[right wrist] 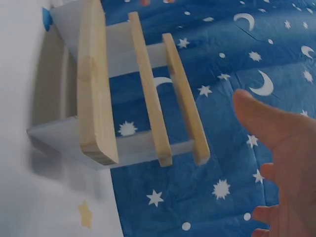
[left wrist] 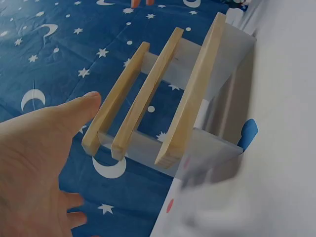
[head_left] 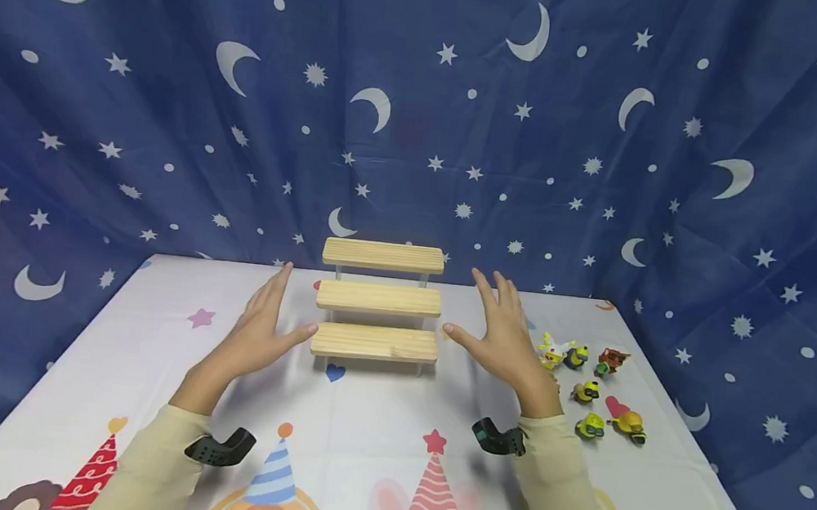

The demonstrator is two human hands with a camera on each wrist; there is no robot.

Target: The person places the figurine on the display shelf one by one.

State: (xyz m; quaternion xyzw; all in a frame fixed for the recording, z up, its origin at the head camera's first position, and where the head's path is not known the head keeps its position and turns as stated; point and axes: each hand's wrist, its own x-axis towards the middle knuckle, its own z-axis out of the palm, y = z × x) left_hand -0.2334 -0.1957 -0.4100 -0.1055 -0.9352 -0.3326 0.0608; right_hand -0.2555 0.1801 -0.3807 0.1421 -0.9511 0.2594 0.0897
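Note:
A small three-step display stand [head_left: 379, 298] with pale wooden shelves and clear side supports stands at the table's back middle. To its left is my left hand [head_left: 257, 339], fingers straight and thumb pointing toward the lowest shelf. On the other side my right hand [head_left: 500, 334] is held with fingers spread and its thumb toward the stand. Both hands hold nothing. In the left wrist view the left thumb [left wrist: 81, 111] appears close to the top shelf; whether it touches cannot be told. A gap shows between the right thumb [right wrist: 256, 116] and the shelves in the right wrist view.
Several small toy figures, among them a winged one [head_left: 552, 353], a brown one [head_left: 611, 361] and an orange-yellow one [head_left: 630, 426], stand right of the right forearm. A blue curtain [head_left: 421, 125] with moons and stars hangs behind the white printed tablecloth [head_left: 359, 464].

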